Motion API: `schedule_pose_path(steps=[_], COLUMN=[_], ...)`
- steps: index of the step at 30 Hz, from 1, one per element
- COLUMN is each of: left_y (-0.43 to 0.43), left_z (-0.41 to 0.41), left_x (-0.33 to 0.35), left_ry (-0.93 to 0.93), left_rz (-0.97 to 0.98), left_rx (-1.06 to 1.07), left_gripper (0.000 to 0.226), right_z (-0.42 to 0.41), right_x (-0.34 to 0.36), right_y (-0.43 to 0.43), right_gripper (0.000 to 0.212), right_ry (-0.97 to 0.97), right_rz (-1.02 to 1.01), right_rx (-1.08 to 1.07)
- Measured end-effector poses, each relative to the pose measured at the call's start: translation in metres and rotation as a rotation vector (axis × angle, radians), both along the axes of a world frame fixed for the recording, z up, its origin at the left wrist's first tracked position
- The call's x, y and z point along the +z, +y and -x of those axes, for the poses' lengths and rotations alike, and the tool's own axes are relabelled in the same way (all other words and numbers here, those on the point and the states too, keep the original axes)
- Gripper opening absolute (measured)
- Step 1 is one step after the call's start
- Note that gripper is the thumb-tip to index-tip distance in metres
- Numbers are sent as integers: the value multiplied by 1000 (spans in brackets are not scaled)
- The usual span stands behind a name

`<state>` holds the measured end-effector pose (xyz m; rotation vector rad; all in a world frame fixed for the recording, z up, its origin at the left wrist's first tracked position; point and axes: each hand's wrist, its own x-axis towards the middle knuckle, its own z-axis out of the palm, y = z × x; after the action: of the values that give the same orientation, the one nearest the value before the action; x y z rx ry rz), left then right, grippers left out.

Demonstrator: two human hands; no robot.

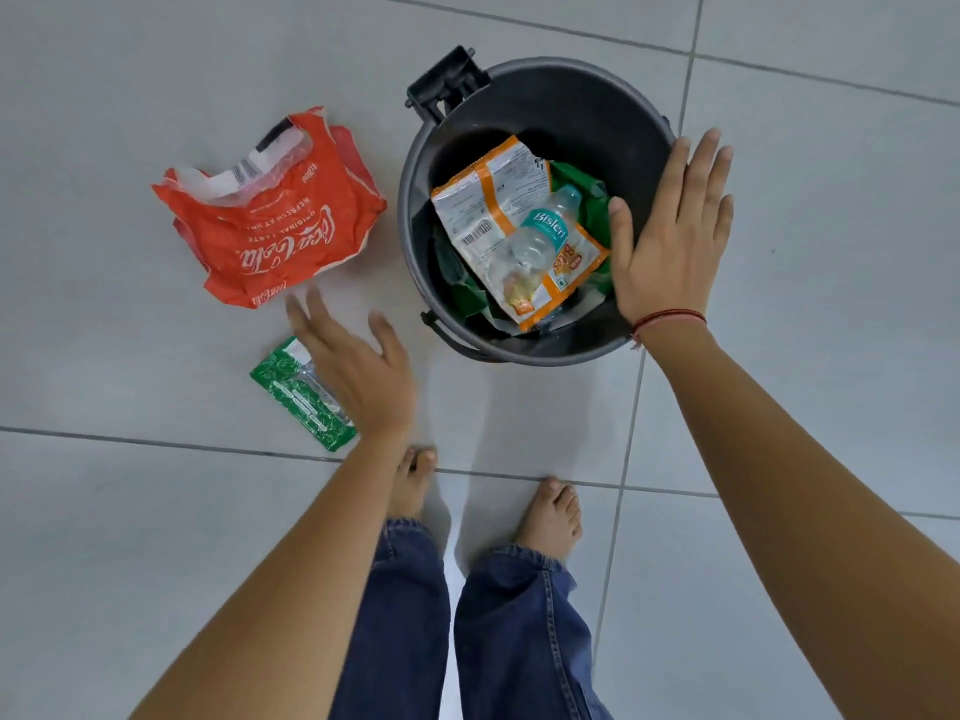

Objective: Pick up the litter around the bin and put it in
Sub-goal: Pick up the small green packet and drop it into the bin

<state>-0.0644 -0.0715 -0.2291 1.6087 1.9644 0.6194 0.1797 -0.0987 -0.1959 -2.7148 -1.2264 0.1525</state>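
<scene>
A dark grey round bin [561, 90] stands on the tiled floor. Inside lie an orange-and-white snack wrapper [488, 200], a clear plastic bottle [540, 236] and green packaging [584, 194]. To the bin's left a crumpled red cola wrapper [275, 226] rests on the floor. Below it lies a small green packet [296, 397]. My left hand [353, 366] hovers open just above and to the right of the green packet, partly covering it. My right hand [670, 236] is open, fingers spread, over the bin's right rim, holding nothing.
My bare feet [550, 517] and jean legs stand just in front of the bin. A black bracket [441, 85] juts from the bin's far left rim. Grey floor tiles with dark grout lines surround everything.
</scene>
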Motion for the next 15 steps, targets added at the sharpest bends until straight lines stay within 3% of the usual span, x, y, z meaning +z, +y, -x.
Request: schedule_pose_path(steps=[4,8,12,15], left_y=[-18,-18,-38,-24], left_z=[51,79,93,97], left_x=[-63,-106,-119,-106], left_ry=[312,370,357,289], left_rz=[501,775,720,649], left_rx=[-7,54,-1,226], left_gripper=[93,100,83,61], right_z=[0,-1,-2,-1], right_x=[-3,-7,-7,-6], right_y=[-1,-2,-2,-2], right_gripper=[67,67,66,66], right_ry=[-18,-32,-21,-13], right_rz=[-20,-38,-59,-37], right_rx=[5,5,5,6])
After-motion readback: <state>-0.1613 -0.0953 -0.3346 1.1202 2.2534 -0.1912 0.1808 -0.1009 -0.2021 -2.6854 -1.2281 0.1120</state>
